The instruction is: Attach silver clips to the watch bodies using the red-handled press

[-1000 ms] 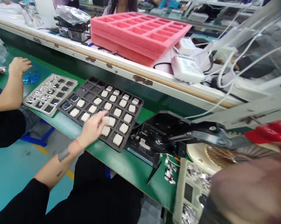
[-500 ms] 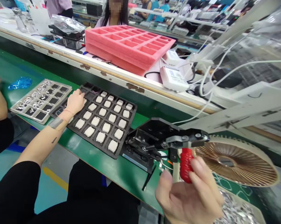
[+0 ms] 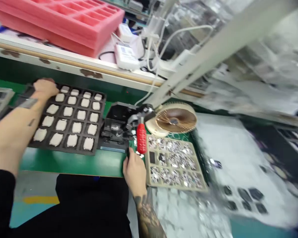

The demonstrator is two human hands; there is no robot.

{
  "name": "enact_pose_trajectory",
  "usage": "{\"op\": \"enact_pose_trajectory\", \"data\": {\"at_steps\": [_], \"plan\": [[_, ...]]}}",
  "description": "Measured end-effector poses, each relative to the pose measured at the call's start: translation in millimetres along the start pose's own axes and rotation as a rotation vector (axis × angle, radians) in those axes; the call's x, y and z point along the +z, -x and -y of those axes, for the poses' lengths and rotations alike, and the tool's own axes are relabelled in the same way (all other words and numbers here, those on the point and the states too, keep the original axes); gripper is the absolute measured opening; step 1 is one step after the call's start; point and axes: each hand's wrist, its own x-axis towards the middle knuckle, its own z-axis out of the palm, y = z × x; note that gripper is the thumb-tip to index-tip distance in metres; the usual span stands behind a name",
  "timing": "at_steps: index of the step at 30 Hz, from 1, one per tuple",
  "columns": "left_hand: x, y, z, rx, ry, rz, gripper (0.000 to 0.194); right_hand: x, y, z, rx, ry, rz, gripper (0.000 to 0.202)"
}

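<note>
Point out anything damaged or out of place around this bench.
The white shelf edge looks chipped, with brown patches showing through. A few small bright bits lie loose on the green bench near the red handle, outside the compartment tray; they look strayed.

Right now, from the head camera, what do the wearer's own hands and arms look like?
Both hands are bare. The left hand has a grey band-like marking above it, then a black sleeve. The right has a dark patterned forearm tattoo.
</note>
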Motion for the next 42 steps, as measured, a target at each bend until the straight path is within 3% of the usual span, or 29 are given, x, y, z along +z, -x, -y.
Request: {"op": "enact_pose_trajectory", "data": {"at_steps": [3,6,9,11,12,15,17,19,22,25,30,35,38,42], "plan": [[-9.8,9,-4,-0.143,-0.069,-0.102,0.035,-1,7,-9,0.125,-0.264,0.025,0.042],[-25.3,45,2,-0.149,0.195,-0.17,0.04,-15,19,-23,0.203,-0.738,0.017,0.035],[-37.6,117,2,-0.08,0.652,-0.091,0.022,-29,26,-33,0.155,-1.08,0.011,0.035],[-36.7,180,-12,-0.085,0.839,-0.011,0.017,-33,26,-34,0.151,-1.046,-0.052,0.029],[-32.3,212,-24,-0.109,0.853,0.044,0.022,-33,24,-34,0.159,-0.972,-0.096,0.022],[-3.0,301,-67,-0.171,0.943,0.374,0.031,-30,19,-30,0.146,-0.737,-0.16,0.016],[25.0,344,-94,-0.183,1.034,0.536,0.044,-28,16,-27,0.124,-0.637,-0.15,0.018],[53.3,369,-114,-0.206,1.107,0.624,0.049,-27,16,-24,0.123,-0.615,-0.19,0.018],[85.3,383,-128,-0.219,1.155,0.68,0.049,-27,18,-16,0.149,-0.783,-0.261,0.019],[99.7,383,-128,-0.2,1.102,0.712,0.046,-23,20,-2,0.172,-1.008,-0.215,0.017],[102.2,386,-122,-0.151,1.017,0.713,0.044,-9,20,15,0.158,-1.042,-0.207,0.017],[102.0,389,-122,-0.118,1.003,0.711,0.044,-2,18,12,0.188,-1.077,-0.14,0.017],[101.9,388,-122,-0.108,1.002,0.723,0.045,1,20,10,0.265,-1.116,-0.147,0.016],[101.9,388,-120,-0.116,1.002,0.722,0.049,4,20,9,0.244,-1.083,-0.156,0.016]]}}
